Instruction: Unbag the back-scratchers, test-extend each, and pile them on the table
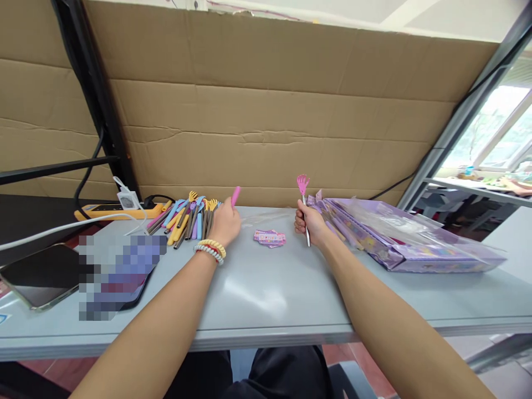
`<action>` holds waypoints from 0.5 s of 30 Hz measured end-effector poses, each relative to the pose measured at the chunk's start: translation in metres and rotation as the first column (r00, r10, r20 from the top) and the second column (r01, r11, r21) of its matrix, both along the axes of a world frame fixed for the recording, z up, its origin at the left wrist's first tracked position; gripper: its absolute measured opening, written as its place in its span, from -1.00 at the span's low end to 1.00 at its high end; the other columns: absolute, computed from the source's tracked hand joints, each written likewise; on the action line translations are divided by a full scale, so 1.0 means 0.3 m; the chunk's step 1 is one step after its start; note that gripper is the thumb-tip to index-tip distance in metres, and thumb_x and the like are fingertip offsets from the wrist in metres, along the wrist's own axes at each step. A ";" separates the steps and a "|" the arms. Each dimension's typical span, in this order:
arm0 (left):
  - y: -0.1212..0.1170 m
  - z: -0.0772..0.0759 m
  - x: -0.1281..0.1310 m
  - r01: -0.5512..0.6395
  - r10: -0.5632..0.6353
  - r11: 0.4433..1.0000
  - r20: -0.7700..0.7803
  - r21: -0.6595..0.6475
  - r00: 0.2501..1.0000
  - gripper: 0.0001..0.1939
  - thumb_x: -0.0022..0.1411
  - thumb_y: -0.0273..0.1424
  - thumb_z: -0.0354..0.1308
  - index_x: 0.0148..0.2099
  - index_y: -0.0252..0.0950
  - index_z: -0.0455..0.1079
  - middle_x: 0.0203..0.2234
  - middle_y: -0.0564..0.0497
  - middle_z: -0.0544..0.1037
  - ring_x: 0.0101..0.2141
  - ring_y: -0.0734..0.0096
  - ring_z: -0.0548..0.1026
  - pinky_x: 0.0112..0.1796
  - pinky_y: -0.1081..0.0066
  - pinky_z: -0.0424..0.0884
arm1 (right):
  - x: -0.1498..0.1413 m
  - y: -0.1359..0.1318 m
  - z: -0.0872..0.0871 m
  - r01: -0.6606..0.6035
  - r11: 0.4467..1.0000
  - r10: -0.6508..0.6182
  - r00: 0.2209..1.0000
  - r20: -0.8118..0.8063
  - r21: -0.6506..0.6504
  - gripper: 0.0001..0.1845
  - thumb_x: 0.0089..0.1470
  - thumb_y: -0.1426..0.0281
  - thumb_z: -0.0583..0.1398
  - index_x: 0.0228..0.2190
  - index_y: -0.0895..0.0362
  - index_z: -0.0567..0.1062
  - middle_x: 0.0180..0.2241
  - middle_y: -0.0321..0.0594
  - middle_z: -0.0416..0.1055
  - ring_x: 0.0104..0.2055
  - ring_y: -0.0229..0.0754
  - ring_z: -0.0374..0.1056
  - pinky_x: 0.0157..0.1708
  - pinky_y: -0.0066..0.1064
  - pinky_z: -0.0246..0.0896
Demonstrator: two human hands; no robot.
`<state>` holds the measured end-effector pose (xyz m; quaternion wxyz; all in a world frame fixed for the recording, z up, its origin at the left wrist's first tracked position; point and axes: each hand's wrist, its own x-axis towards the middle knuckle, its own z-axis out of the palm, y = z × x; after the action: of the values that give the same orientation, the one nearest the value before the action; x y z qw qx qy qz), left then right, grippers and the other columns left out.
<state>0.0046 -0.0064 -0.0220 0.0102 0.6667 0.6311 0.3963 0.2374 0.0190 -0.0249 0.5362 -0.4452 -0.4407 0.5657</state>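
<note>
My left hand (225, 221) is closed around a pink stick-like handle (236, 195), whose upper end sticks out above the fist. Its lower part is hidden by my fingers. In my right hand (311, 223) I grip a small back scratcher upright by its silver rod; its pink claw-shaped head (303, 183) points up. Just left of my left hand lies a pile of similar back scratchers (183, 220) in yellow, blue, purple and pink. Between my hands, a few small pink and purple printed cards (270, 238) lie on the grey table (257, 299).
To the right, a purple box (399, 257) holds clear plastic film, with purple packages (343, 227) beside it. At left are an orange power strip (120, 210) with a white charger (128, 198), a phone (45, 275) and a partly blurred dark device. Cardboard (266, 111) walls the back.
</note>
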 end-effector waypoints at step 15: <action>0.036 0.074 -0.198 -0.468 0.478 0.878 0.264 -0.103 0.838 -0.53 0.18 -0.10 -0.10 -0.25 -0.31 0.50 -0.25 -0.25 0.55 -0.16 -0.06 0.45 -0.17 0.14 0.33 | -0.009 0.005 -0.007 -0.034 0.999 0.034 0.999 0.020 0.038 -0.53 0.11 0.05 0.00 -0.66 0.09 0.16 -0.85 -0.42 -0.01 -0.82 -0.37 -0.11 -0.79 -0.51 -0.18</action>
<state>-0.0548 0.0045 0.0002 0.0132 0.4269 0.7748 0.4662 0.2347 0.0203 -0.0271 0.5308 -0.4326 -0.4643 0.5618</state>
